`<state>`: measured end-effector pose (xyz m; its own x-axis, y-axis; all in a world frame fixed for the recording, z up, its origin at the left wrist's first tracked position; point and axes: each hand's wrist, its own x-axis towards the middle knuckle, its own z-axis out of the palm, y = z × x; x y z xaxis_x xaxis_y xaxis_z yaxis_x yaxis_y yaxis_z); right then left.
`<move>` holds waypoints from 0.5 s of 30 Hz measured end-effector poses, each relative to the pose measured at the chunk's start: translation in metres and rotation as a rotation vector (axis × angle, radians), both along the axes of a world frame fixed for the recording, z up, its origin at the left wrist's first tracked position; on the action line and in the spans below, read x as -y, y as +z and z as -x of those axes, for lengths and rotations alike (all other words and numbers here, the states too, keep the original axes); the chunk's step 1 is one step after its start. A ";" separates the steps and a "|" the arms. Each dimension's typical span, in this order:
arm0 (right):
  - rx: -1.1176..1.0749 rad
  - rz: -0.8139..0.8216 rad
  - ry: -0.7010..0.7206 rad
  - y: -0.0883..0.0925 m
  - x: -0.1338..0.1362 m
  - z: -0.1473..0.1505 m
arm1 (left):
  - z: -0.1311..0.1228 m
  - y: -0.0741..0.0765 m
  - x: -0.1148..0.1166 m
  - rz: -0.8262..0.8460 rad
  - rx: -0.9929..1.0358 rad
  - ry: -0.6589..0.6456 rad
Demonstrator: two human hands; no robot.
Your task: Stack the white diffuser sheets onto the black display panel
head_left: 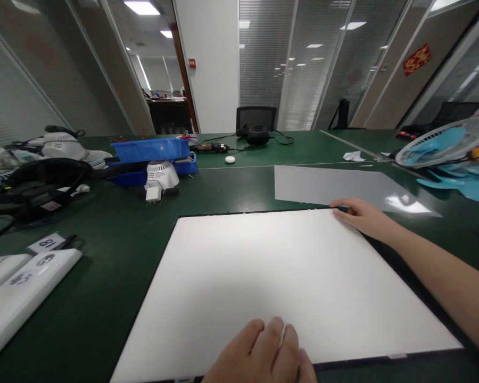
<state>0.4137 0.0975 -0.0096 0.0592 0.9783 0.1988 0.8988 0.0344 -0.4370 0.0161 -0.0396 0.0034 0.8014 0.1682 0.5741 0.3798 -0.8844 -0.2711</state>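
Note:
A large flat white panel (271,271) with a thin black border lies on the green table. My right hand (359,215) is closed on its far right corner, the thumb over the white face and the fingers at the dark edge. Over the near edge, my left hand (263,354) rests on the panel with loosely bent fingers and holds nothing I can see. Its lower part is cut off by the bottom of the view. Just beyond the far right corner lies a glossy grey sheet (327,186).
Blue bins (151,150) and a white vented part (159,175) stand at the back left. White slabs (32,298) and a black round part (40,186) lie left. Blue fan blades (463,181) and a fan grille (447,141) are at the right. A small white oval object (230,159) sits behind.

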 end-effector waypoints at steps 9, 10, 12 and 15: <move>0.017 0.023 -0.055 0.001 0.001 0.004 | 0.015 0.007 0.002 0.025 -0.064 0.061; 0.019 0.035 -0.067 0.001 0.001 0.004 | 0.017 0.007 0.003 0.030 -0.073 0.065; 0.024 0.053 -0.080 0.001 0.002 0.004 | 0.019 0.006 0.004 0.042 -0.104 0.073; 0.034 0.044 -0.077 0.001 0.002 0.005 | 0.021 0.004 0.005 0.087 -0.179 0.076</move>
